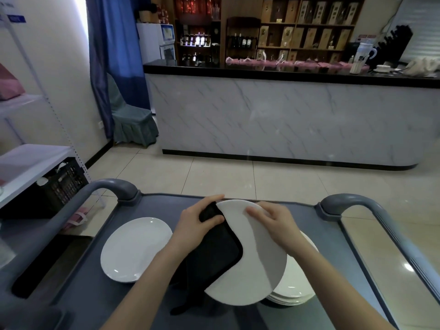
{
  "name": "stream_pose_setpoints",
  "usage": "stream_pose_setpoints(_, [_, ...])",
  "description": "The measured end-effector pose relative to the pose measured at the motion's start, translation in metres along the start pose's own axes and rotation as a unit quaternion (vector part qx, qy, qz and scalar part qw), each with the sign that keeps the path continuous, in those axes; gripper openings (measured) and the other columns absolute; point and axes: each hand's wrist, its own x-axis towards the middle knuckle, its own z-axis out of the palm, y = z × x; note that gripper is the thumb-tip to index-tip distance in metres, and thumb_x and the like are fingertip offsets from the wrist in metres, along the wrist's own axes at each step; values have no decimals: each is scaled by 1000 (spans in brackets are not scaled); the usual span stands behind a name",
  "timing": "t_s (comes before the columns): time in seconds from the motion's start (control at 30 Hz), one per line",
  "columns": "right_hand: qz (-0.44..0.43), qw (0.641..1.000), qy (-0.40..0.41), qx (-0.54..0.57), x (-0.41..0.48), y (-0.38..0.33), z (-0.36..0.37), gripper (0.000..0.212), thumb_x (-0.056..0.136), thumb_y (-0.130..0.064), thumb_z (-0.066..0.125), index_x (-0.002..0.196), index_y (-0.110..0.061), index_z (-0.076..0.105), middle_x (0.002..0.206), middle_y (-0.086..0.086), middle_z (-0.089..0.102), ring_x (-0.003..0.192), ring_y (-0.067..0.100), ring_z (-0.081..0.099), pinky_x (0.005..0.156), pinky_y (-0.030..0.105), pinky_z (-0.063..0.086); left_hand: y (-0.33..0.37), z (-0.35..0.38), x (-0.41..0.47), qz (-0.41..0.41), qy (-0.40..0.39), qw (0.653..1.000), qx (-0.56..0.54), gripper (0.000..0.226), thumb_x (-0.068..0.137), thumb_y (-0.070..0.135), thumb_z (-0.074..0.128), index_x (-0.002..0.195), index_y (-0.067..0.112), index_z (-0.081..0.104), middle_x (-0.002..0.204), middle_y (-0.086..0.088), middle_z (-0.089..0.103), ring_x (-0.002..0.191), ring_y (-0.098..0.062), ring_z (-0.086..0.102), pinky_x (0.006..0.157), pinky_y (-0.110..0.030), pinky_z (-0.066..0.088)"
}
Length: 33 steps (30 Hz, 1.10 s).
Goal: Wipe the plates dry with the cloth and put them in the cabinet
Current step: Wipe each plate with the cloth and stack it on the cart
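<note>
Lettering on the blue wall sign (16, 19) at 11 o'clock is too blurred to read. The left hand (197, 225) grips a dark folded cloth (219, 251), pressing it on a round white plate (259, 258) held tilted above the grey trolley (152, 203). The right hand (273, 222) holds that plate's far rim with curled fingers (257, 214). A stack of white plates (295, 291) sits beneath at 4 o'clock, and a single white plate (133, 248) at 9. A black slatted crate (64, 184) at 10 o'clock holds items I cannot make out.
</note>
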Motion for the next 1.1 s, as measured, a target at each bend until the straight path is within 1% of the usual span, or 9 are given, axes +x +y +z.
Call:
stream_pose_setpoints(0.1, [44, 992, 98, 72, -16, 10, 15, 29, 93, -43, 64, 71, -25, 68, 65, -10, 60, 59, 3, 51, 58, 22, 39, -7, 6, -10, -42, 98, 994, -16, 55, 83, 29, 76, 121, 61, 53, 108, 41, 60, 107, 17, 52, 80, 1, 40])
stream_pose_setpoints(0.17, [95, 971, 177, 132, -27, 17, 28, 33, 95, -41, 63, 72, -16, 65, 63, -9, 56, 56, 4, 48, 57, 24, 38, -13, 10, -17, -79, 140, 986, -44, 55, 81, 29, 78, 121, 57, 53, 107, 36, 60, 102, 17, 54, 73, -1, 42])
stream_pose_setpoints(0.27, [147, 935, 242, 214, -38, 24, 42, 49, 96, -41, 60, 73, 0, 46, 64, -1, 41, 56, 11, 36, 58, 30, 30, -23, 19, -27, -118, 182, 974, -68, 33, 80, 29, 79, 102, 45, 59, 99, 22, 68, 94, 10, 60, 68, -3, 44])
stream_pose_setpoints(0.37, [133, 950, 222, 175, -41, 24, 40, 49, 98, -41, 57, 74, 0, 43, 66, -1, 40, 58, 11, 35, 59, 33, 29, -28, 21, -25, -119, 176, 975, -64, 24, 81, 28, 78, 101, 31, 65, 93, 15, 71, 87, 6, 63, 71, -11, 47])
stream_pose_setpoints(0.57, [48, 992, 109, 51, -20, 10, 5, 29, 97, -38, 61, 83, -13, 68, 76, 4, 66, 65, 9, 53, 62, 29, 42, -13, 5, -1, -59, 77, 995, -24, 24, 79, 28, 81, 90, 31, 60, 84, 24, 67, 79, 6, 62, 65, -8, 45])
stream_pose_setpoints(0.73, [-19, 998, 15, -52, -8, -2, 1, 40, 95, -40, 63, 64, -18, 49, 56, -12, 43, 55, 3, 37, 52, 21, 29, -1, 7, 10, -4, -24, 999, 39, 26, 80, 31, 79, 89, 38, 56, 78, 24, 64, 75, 5, 59, 60, -6, 40])
stream_pose_setpoints(0.9, [32, 989, 130, 64, -16, 7, 9, 43, 95, -42, 63, 69, -8, 56, 60, -7, 46, 58, 9, 40, 58, 30, 31, -4, 7, 0, -14, 58, 998, 35, 31, 87, 32, 72, 107, 46, 52, 91, 32, 62, 92, 19, 52, 71, -1, 39])
stream_pose_setpoints(1.0, [109, 944, 247, 189, -23, 10, 21, 42, 97, -42, 59, 67, -12, 54, 59, -11, 48, 56, 9, 42, 56, 28, 34, -12, 15, -13, -45, 127, 991, -15, 45, 86, 28, 73, 121, 41, 49, 101, 35, 61, 98, 22, 50, 75, 2, 38])
stream_pose_setpoints(1.1, [121, 937, 250, 210, -27, 10, 27, 40, 99, -43, 54, 78, -9, 55, 65, -8, 52, 61, 10, 45, 59, 30, 38, -19, 19, -21, -64, 167, 982, -68, 46, 85, 21, 75, 119, 43, 53, 104, 35, 63, 101, 15, 56, 79, -3, 43])
